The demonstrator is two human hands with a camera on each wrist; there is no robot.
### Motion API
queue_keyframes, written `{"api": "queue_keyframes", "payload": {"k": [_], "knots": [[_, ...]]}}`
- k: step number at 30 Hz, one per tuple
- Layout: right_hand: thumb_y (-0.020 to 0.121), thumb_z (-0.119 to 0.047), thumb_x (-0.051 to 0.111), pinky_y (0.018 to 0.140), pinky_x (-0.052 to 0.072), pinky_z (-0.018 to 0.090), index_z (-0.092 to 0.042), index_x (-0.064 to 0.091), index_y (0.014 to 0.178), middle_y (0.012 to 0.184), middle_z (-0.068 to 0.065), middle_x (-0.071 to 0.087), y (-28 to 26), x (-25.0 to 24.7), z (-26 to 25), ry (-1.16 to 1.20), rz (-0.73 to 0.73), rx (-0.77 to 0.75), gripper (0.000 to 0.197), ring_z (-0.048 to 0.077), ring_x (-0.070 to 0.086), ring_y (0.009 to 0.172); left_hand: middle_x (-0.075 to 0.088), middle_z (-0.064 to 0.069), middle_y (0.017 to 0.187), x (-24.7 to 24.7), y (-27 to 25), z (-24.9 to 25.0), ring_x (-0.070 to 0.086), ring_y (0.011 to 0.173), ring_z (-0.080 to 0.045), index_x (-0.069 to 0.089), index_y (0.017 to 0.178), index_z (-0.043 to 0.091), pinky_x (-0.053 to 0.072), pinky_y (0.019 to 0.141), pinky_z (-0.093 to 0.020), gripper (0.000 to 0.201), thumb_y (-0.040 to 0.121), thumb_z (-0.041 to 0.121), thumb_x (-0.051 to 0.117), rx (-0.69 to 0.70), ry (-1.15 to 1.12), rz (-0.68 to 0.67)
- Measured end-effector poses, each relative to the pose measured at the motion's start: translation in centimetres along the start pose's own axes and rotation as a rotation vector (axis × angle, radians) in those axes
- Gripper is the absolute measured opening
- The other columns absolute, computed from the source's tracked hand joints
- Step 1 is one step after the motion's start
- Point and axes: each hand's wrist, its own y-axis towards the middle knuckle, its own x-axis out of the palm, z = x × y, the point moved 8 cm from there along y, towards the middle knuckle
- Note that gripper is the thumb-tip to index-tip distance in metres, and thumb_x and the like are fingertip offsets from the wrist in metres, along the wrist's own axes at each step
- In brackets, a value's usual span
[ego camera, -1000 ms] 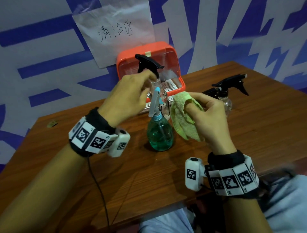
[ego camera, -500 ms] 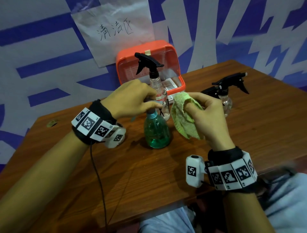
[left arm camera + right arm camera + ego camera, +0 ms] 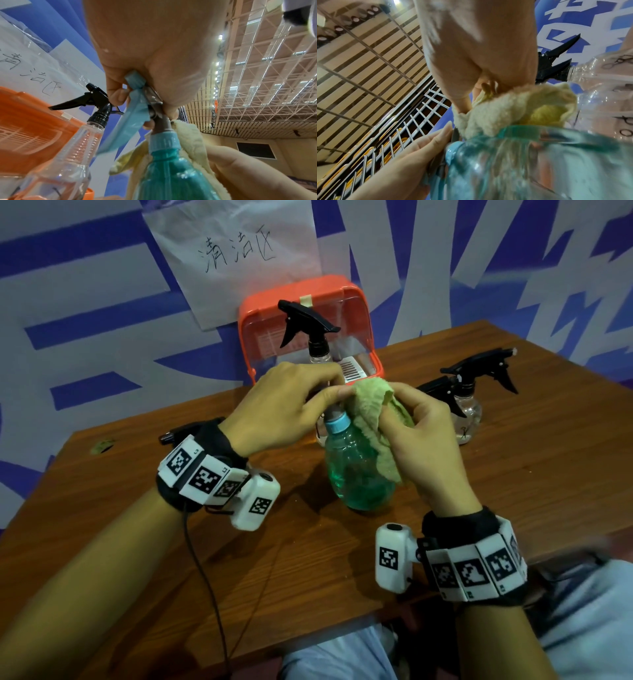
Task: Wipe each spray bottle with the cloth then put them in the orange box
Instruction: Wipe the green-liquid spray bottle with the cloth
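Only the left wrist view shows fingers [image 3: 118, 94] gripping the blue trigger [image 3: 126, 121].

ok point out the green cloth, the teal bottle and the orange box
green cloth [image 3: 371, 405], head view, upper fold
teal bottle [image 3: 356, 474], head view, body
orange box [image 3: 352, 294], head view, lid's top right corner

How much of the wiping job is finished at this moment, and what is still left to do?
Nothing looks finished: no bottle can be seen inside the orange box. In hand: the left hand grips the sprayer head of the teal spray bottle, and the right hand holds the green cloth against its neck. Left: the clear spray bottle before the box and two more at the right.
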Motion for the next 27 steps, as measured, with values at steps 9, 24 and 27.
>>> {"api": "queue_keyframes", "payload": {"k": [9, 24, 27], "knots": [[0.101, -0.002, 0.065, 0.072, 0.06, 0.023, -0.017, 0.079, 0.117, 0.101, -0.003, 0.083, 0.1, -1.0, 2.7, 0.002, -0.173, 0.177, 0.026, 0.009, 0.078, 0.091, 0.069, 0.008, 0.072, -1.8, 0.1, 0.5, 0.061, 0.065, -0.009, 0.074, 0.091, 0.023, 0.046, 0.061, -0.034, 0.033, 0.102, 0.047, 0.055, -0.034, -0.041, 0.089], [0.101, -0.008, 0.069, 0.08, 0.057, 0.022, -0.015, 0.078, 0.119, 0.107, -0.002, 0.081, -0.6, -0.8, -0.9, 0.033, -0.153, 0.03, 0.021, 0.011, 0.077, 0.101, 0.071, 0.002, 0.066, -2.3, 0.8, 0.3, 0.065, 0.066, -0.017, 0.078, 0.078, 0.018, 0.051, 0.066, -0.045, 0.041, 0.101, 0.046, 0.06, -0.212, -0.12, 0.116], [0.096, -0.002, 0.072, 0.082, 0.059, 0.024, -0.013, 0.079, 0.116, 0.106, -0.001, 0.081, -0.7, -0.8, -2.3, -0.022, -0.168, -0.047, 0.024, 0.012, 0.076, 0.1, 0.071, 0.003, 0.064, -2.1, 0.8, -0.2, 0.066, 0.066, -0.016, 0.079, 0.076, 0.018, 0.054, 0.067, -0.047, 0.042, 0.1, 0.047, 0.061, -0.266, -0.131, 0.134]]}}
